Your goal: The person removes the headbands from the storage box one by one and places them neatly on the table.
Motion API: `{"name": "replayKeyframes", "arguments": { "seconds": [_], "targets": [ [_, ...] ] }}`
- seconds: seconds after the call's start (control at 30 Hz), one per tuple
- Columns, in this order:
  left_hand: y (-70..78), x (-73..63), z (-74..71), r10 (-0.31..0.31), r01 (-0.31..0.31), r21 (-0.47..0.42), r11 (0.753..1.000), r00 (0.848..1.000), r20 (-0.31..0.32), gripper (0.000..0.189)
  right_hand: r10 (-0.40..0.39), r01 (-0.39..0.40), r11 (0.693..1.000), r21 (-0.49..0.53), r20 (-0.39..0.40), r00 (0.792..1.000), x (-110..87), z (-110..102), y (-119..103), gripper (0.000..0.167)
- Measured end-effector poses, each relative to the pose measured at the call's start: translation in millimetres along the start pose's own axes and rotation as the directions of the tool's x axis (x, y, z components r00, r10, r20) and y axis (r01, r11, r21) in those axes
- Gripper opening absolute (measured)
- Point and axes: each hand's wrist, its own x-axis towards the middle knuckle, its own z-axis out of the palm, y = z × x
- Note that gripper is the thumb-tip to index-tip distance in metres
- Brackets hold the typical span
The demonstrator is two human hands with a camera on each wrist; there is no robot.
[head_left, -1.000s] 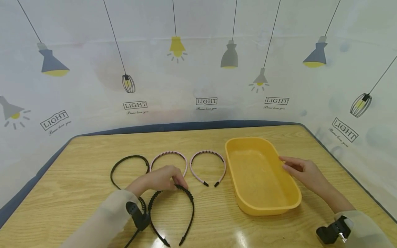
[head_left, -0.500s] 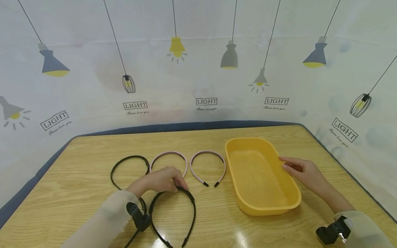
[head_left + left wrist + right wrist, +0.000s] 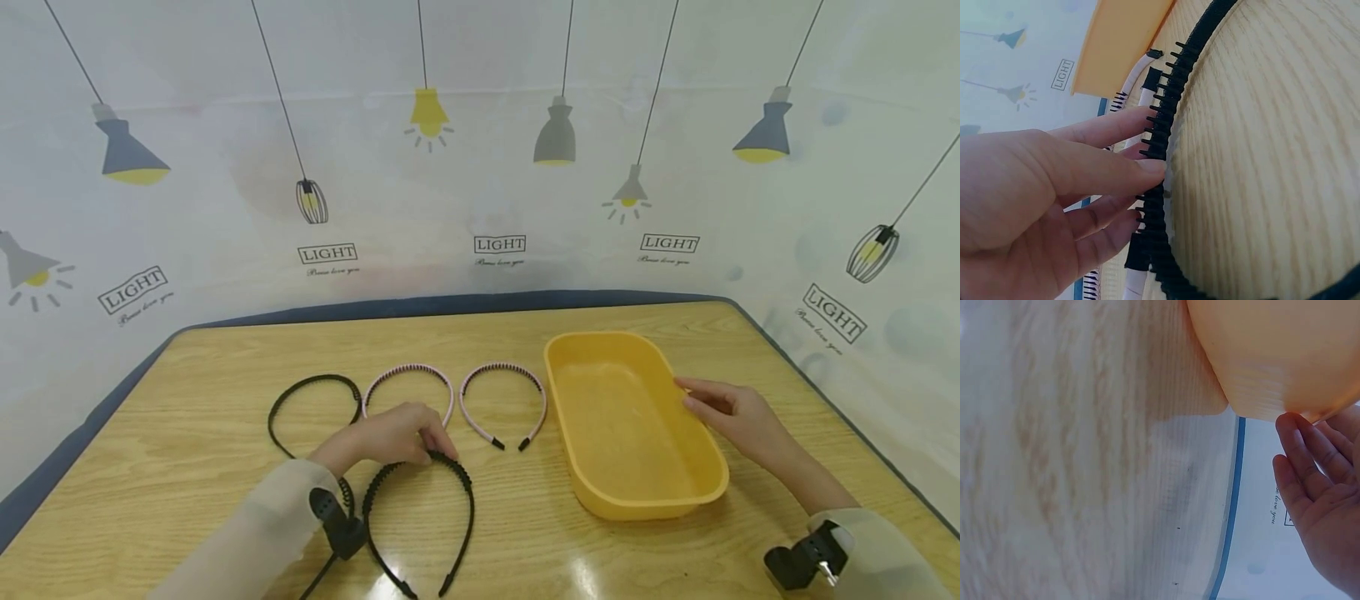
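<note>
My left hand pinches the black headband at the top of its arch, its two ends toward the near table edge. In the left wrist view, thumb and fingers meet on the toothed band. A second black headband lies behind my left wrist, partly hidden. Two pink headbands, a left one and a right one, lie behind the held one; my hand covers part of the left. My right hand touches the yellow basin at its right rim, fingers fairly straight; its thumb is hidden in the right wrist view.
The wooden table has a dark blue edging at the back and sides. A printed cloth with lamp pictures stands behind it. A black cable runs from the left wrist device.
My left hand and the held black headband have shifted very slightly right and toward me. My right hand, the basin and the other headbands stay where they were.
</note>
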Motion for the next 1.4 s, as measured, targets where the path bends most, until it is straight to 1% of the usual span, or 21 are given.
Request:
{"name": "replayKeyframes", "arguments": {
  "seconds": [0.13,0.37,0.7,0.8,0.9,1.0,1.1,1.2,1.33,1.4],
  "targets": [
    [0.6,0.0,0.4,-0.016,0.016,-0.011,1.000,1.000,-0.006,0.030,-0.001,0.001,1.000,-0.001,0.006,1.000,1.4,1,1,0.041],
    [-0.4,-0.3,1.4,-0.023,0.022,-0.014,1.000,1.000,-0.012,0.030,-0.006,0.006,1.000,-0.002,0.008,1.000,2.8,1,2,0.041],
    [1.6,-2.3,0.2,-0.031,0.031,-0.026,0.999,0.999,-0.019,0.031,0.017,-0.017,1.000,-0.020,0.010,1.000,3.2,2,1,0.041],
    [3.4,-4.6,-3.0,-0.033,0.032,-0.033,0.999,0.999,-0.034,0.028,0.032,-0.031,0.999,-0.035,0.015,0.999,3.5,1,-1,0.042],
    [2.5,-6.9,-6.7,-0.033,0.033,-0.010,0.999,0.998,-0.062,0.024,0.048,-0.046,0.997,-0.062,0.019,0.999,3.9,-2,-5,0.042],
    [-1.4,-9.2,-10.4,-0.032,0.034,0.020,0.999,0.995,-0.089,0.021,0.050,-0.048,0.994,-0.096,0.017,0.999,5.4,-7,-9,0.042],
    [-3.5,-14.4,-14.3,-0.039,0.044,0.034,0.998,0.992,-0.121,0.020,0.029,-0.027,0.992,-0.122,0.012,1.000,9.6,-11,-12,0.040],
    [-5.4,-23.4,-18.9,-0.062,0.068,0.035,0.997,0.986,-0.152,0.021,-0.002,0.005,0.991,-0.134,0.023,1.000,15.1,-16,-13,0.039],
    [-9.6,-38.6,-25.8,-0.098,0.108,0.037,0.993,0.973,-0.211,0.022,-0.038,0.046,0.989,-0.137,0.058,0.998,24.2,-23,-13,0.041],
    [-12.7,-47.2,-29.8,-0.114,0.130,0.048,0.990,0.962,-0.249,0.023,-0.048,0.058,0.989,-0.136,0.076,0.996,29.5,-25,-14,0.042]
  ]
}}
